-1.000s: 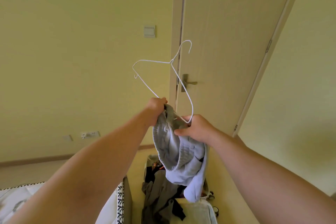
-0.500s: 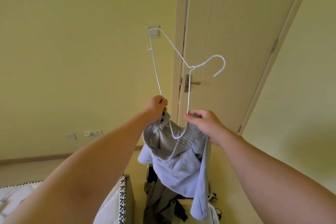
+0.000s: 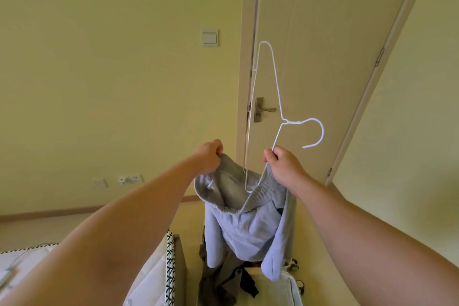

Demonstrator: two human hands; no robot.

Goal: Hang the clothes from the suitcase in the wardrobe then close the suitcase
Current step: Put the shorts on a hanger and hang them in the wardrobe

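A light blue-grey knitted sweater (image 3: 248, 226) hangs in front of me, its ribbed hem opening held apart. My left hand (image 3: 210, 156) grips the left side of that opening. My right hand (image 3: 283, 166) pinches the white wire hanger (image 3: 275, 97) near its neck together with the right edge of the sweater. The hanger stands tilted on end, one shoulder end dipping into the opening, the hook pointing right. Below, the open suitcase (image 3: 293, 288) holds dark clothes (image 3: 223, 278). No wardrobe is in view.
A closed cream door (image 3: 323, 32) with a metal handle (image 3: 263, 109) stands straight ahead. A light switch (image 3: 210, 38) and sockets (image 3: 130, 178) are on the left wall. A bed with white bedding (image 3: 149, 276) lies at lower left beside the suitcase.
The hanger has swung from lying nearly flat to standing upright, its hook now low on the right. The sweater's opening has been spread wider and one hanger end has gone into it.
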